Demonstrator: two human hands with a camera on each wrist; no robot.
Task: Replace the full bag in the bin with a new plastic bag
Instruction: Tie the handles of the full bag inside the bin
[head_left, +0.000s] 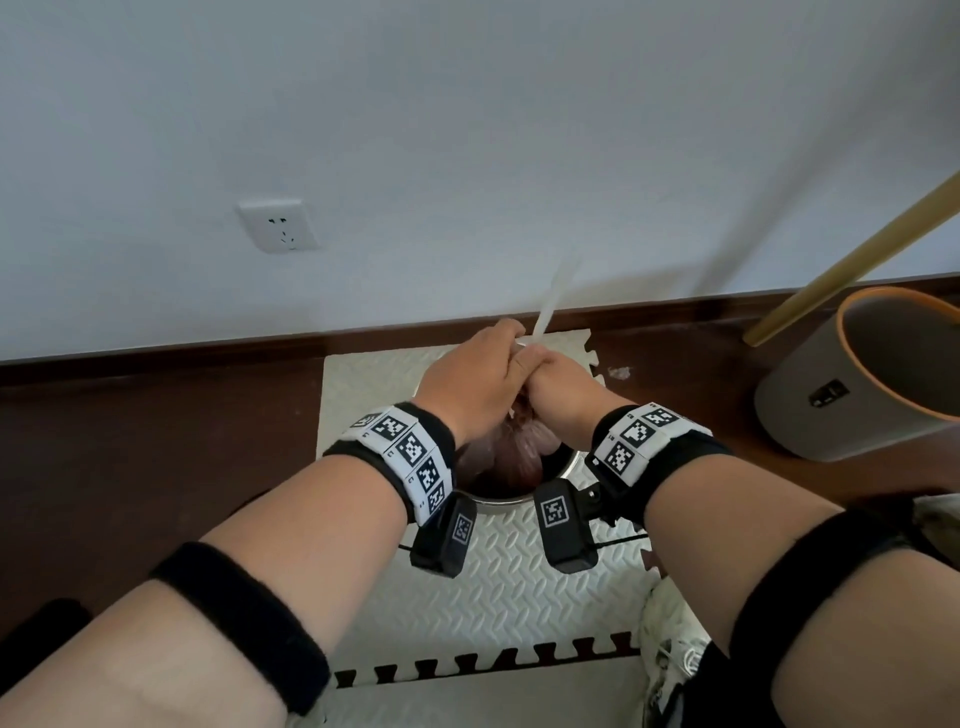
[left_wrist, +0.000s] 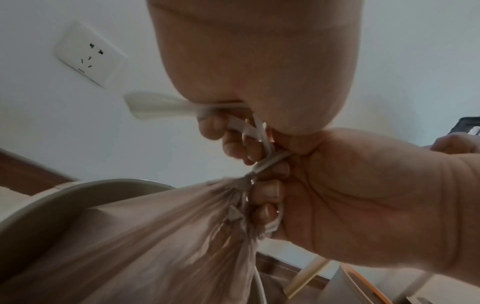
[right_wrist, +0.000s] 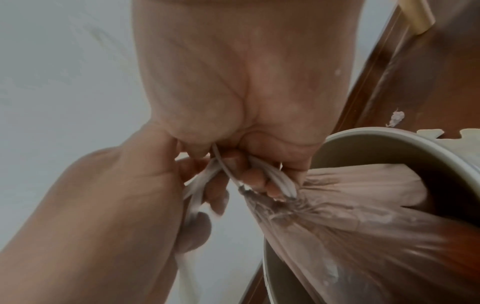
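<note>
Both hands meet above the mouth of the bin, knuckles touching. The left hand has its fingers curled round the white drawstring ribbon of the translucent pinkish-brown plastic bag, and a blurred free end of that ribbon sticks out past its fingers toward the wall. The right hand is a closed fist pinching the same ribbon just at the gathered neck of the bag, where the plastic bunches into tight pleats; its fingers press against the cinched top. Each wrist wears a black band with black-and-white square markers and a small black camera block.

Below the hands, the full bag sits inside the round grey bin with a metal rim, its bulging body filling the opening while the neck is drawn up and out. The bin stands on a white foam floor mat with a diamond-tread pattern, whose edges have interlocking teeth.

To the right, on the dark brown floor, stands a second grey bin with an orange rim, well apart from the first. A long yellowish wooden pole leans over it. Beyond runs a dark brown skirting board, and above it the pale wall carries a white socket plate on the left.
</note>
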